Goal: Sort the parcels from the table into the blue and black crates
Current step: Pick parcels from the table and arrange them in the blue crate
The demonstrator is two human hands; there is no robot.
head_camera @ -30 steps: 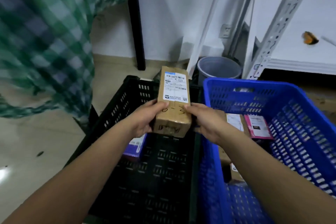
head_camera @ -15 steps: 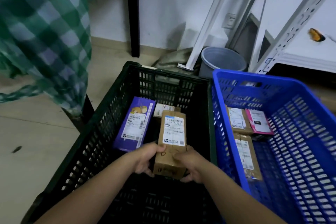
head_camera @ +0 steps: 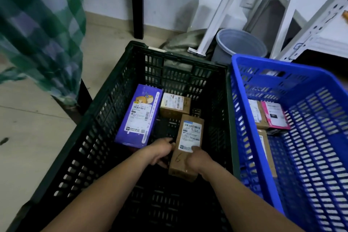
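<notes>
Head view: both hands are gripping the long brown cardboard parcel (head_camera: 188,143) at its near end, the left hand (head_camera: 162,153) curling against its left edge and the right hand (head_camera: 197,160) pinching it with the thumb on the white label. The fingers underneath are hidden. The parcel is sitting low inside the slotted black crate (head_camera: 105,103), label up, long axis pointing away from the person. Cannot tell whether it is touching the floor. A glossy purple box (head_camera: 139,117) is lying just left.

Floor (head_camera: 37,147): pale tile. I log, standing directly on it:
- black crate (head_camera: 94,128)
- blue crate (head_camera: 282,66), just beside black one, on its right
- grey bucket (head_camera: 243,43) behind both
- black table leg (head_camera: 137,5) near wall
- white rack post (head_camera: 196,52) beside bucket
- crumpled cloth (head_camera: 180,41) between leg and post
- dark speck (head_camera: 4,140) far left, which I can't identify
</notes>
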